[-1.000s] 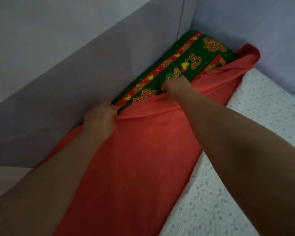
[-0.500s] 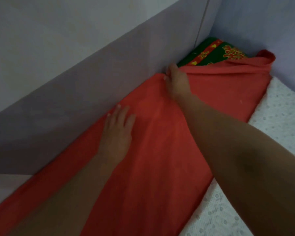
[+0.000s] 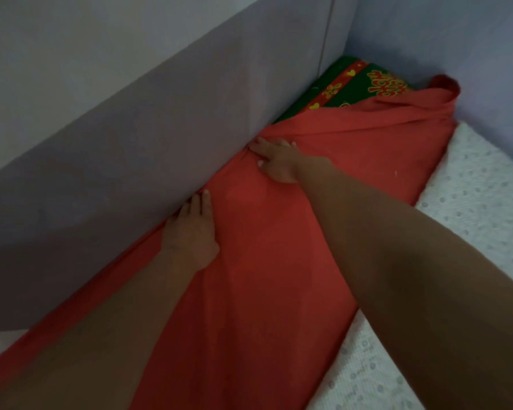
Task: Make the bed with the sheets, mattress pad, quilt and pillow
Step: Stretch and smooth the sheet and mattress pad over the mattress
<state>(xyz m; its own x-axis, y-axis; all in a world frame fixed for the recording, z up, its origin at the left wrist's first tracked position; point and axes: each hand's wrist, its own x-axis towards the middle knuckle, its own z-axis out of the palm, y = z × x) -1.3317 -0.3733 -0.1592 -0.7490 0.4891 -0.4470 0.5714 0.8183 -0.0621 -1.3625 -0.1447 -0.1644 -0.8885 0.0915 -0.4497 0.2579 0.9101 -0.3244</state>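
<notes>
White dotted mattress pad [image 3: 471, 220] lies lower right; on the central red sheet [image 3: 264, 306], left hand [image 3: 191, 229] then right hand [image 3: 277, 161] press with straight fingers, apparently tucking its edge against the grey panel [image 3: 125, 149]; next, probably cover the green cloth [image 3: 348, 85] beyond

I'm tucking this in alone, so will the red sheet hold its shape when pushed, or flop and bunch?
Likely floppy: the red sheet creases into folds spreading from the right hand pressing it. Probably thin, as its far end lies rumpled over the green patterned layer. It may slide, so pinning it with the flat left hand seems wise.
</notes>
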